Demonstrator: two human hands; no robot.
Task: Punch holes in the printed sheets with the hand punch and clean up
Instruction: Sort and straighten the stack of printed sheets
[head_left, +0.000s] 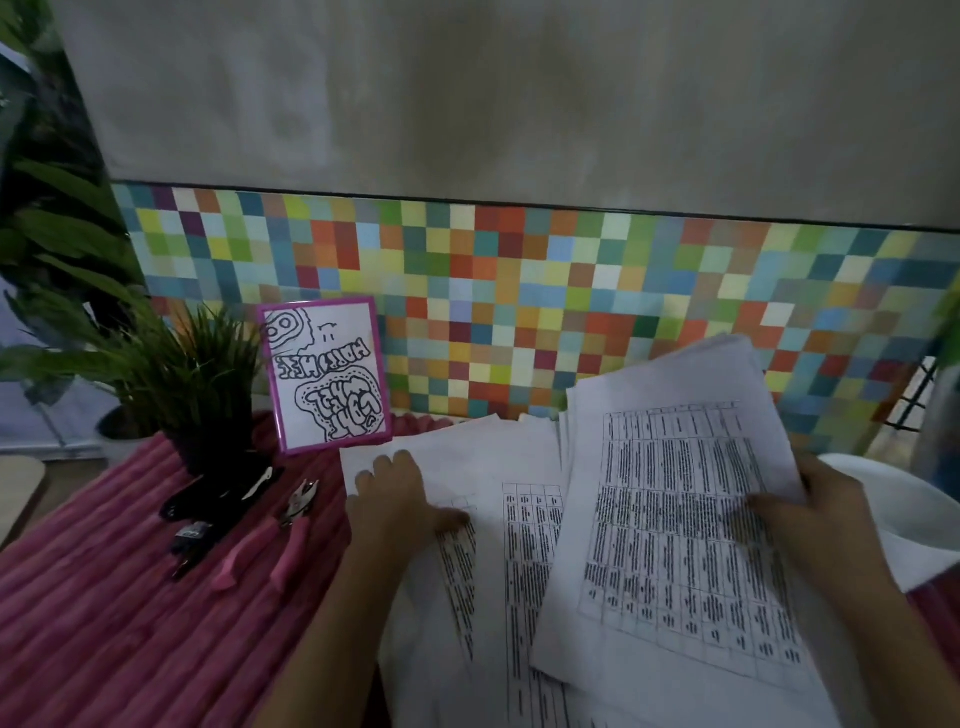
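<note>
Left hand (400, 499) presses the spread sheets (493, 452); right hand (810, 514) grips a stack (675, 519)

1. The print on the lifted sheets (675, 519) is too blurred to read.
2. The fingers of the right hand (826, 525) are hidden behind the lifted sheets; only the thumb shows.
3. The flat sheets (467, 452) are partly covered by the left hand (400, 499) and cut off at the bottom edge.
4. The black items (218, 504) beside the hand punch (275, 535) are too dark to identify.

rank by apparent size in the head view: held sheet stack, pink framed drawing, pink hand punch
1. held sheet stack
2. pink framed drawing
3. pink hand punch
The stack is also nearest the camera.
</note>
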